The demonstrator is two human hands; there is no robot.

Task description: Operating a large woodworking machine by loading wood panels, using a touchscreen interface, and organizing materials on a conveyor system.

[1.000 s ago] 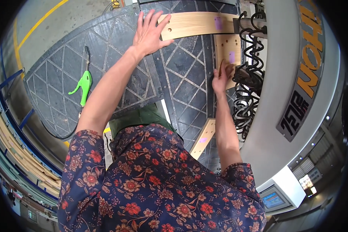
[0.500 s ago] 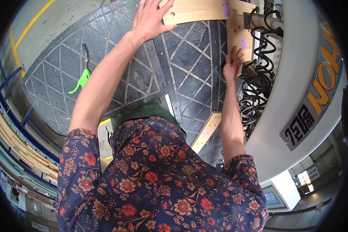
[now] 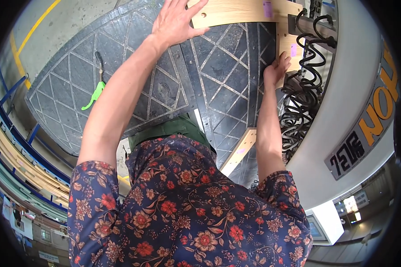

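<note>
A pale wooden board (image 3: 238,12) with holes and a purple sticker lies crosswise at the far side of the dark ribbed table (image 3: 218,66). My left hand (image 3: 176,24) rests at its left end, fingers spread and thumb stretched along the near edge. At its right end the board meets a second wooden piece (image 3: 284,42) that runs toward me and bears another purple sticker. My right hand (image 3: 277,70) has its fingers bent over the near part of that piece. The far fingertips of my left hand are cut off by the picture's upper edge.
A green air blow gun (image 3: 95,95) lies on the table's left part. Another wooden piece (image 3: 239,152) sits near my right forearm. Black coiled hoses (image 3: 312,62) hang beside a large pale machine arm (image 3: 343,107) at right. Racks of long timber (image 3: 26,171) stand at left.
The boards and both hands appear slightly farther right, while the view itself has shifted a little. My right hand's fingers, loosely spread before, are now bent closer around the wooden piece.
</note>
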